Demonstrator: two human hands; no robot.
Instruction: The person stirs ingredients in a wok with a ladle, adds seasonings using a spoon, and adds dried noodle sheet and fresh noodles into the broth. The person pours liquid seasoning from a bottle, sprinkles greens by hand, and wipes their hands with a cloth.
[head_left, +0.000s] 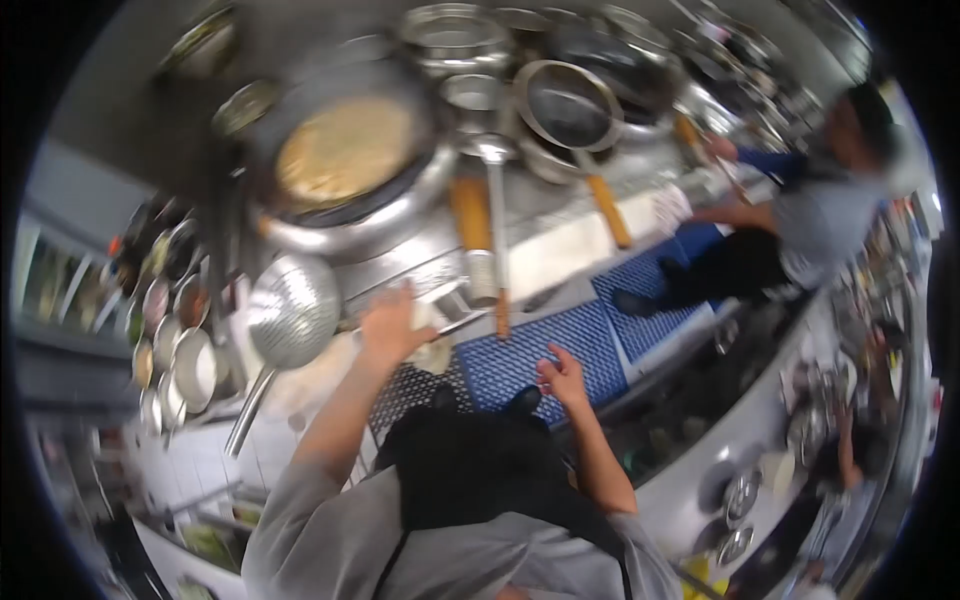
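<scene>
My left hand (395, 325), its fingers stretched and thumb apart, is at the front edge of the stove. A pale cloth (432, 350) lies by its thumb; whether the two touch is unclear. Over the blue floor mat hangs my right hand (563, 376), fingers loosely bent and apart, with nothing visible in it. Ahead of my left hand, a wok (375, 212) on the burner contains yellowish food (345, 150). A perforated skimmer (293, 312) rests left of that hand. To its right are a wooden-handled pan (472, 215) and a long-handled ladle (496, 225).
A strainer (568, 105) with a wooden handle sits on pots at the back. Seasoning bowls (194, 365) stand at left. Another person (830, 210) works at the stove on the right. A steel counter (690, 500) with dishes runs behind my right side. Blue mats (590, 345) cover the floor.
</scene>
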